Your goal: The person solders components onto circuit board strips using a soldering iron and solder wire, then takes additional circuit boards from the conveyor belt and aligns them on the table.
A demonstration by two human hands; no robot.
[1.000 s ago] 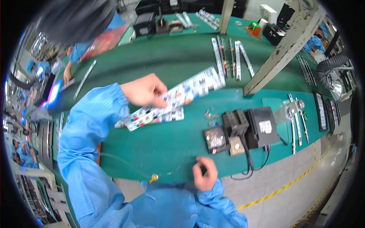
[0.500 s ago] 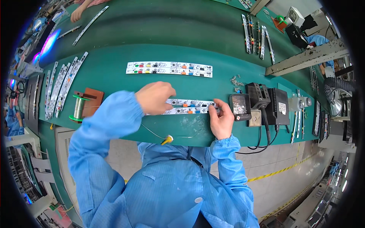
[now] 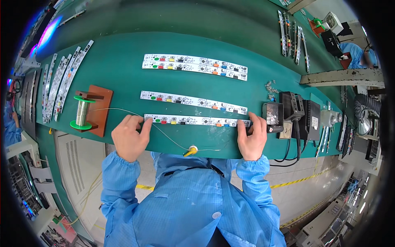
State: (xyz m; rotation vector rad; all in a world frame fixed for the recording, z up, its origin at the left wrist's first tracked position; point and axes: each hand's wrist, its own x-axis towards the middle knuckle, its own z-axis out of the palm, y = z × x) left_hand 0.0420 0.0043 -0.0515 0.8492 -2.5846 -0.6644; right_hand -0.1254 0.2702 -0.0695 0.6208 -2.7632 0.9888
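A long narrow white circuit board lies along the near part of the green bench. At its left end my left hand has thumb and fingers closed on the tip. My right hand grips the right end between thumb and fingers. Just beyond is a second circuit board, slightly slanted and apart from the held one. Farther back, two more circuit boards lie side by side. All carry small red, yellow, black, orange and blue parts.
Left of my left hand stands a solder wire spool on a brown stand, its wire running to a yellow-tipped holder at the bench edge. Several boards lie far left. A black tray and soldering station stand right.
My left hand has moved left and nearer, from over the boards to one board's left end. The two near boards, close together before, now lie apart. The view has shifted.
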